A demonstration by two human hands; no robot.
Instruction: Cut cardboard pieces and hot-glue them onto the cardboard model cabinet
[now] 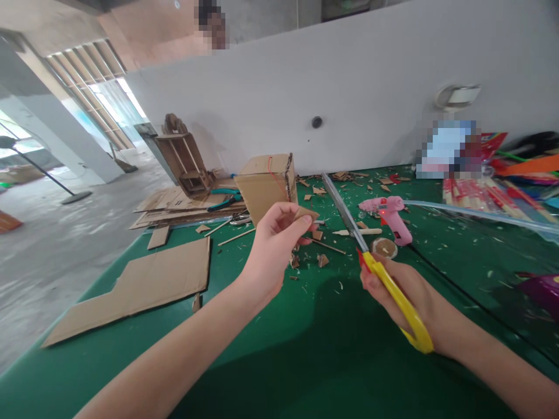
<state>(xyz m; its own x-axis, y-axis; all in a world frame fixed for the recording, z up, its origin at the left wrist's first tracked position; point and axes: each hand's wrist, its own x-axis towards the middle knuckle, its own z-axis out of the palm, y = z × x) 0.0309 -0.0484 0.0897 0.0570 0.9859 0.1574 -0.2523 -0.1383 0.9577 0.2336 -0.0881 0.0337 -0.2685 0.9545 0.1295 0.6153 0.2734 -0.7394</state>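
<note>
Between the thumb and fingers of my left hand [276,241] is a small piece of cardboard [308,216], held above the table. My right hand [408,285] grips scissors [388,279] with yellow and red handles. Their blades [343,203] lie together and point up and away, to the right of the cardboard piece and apart from it. Behind my left hand stands a cardboard box [264,183] with a red line on its top. A pink glue gun [388,215] stands beyond my right hand, near a round cardboard disc [385,248].
On the green table [271,372], a large cut cardboard sheet [152,285] lies left. Teal-handled pliers [225,199] and a wooden frame-like model [186,160] are behind it. Cardboard scraps [322,260] and sticks are scattered mid-table. A cord [463,291] crosses the right side. A phone-like screen [445,148] stands back right.
</note>
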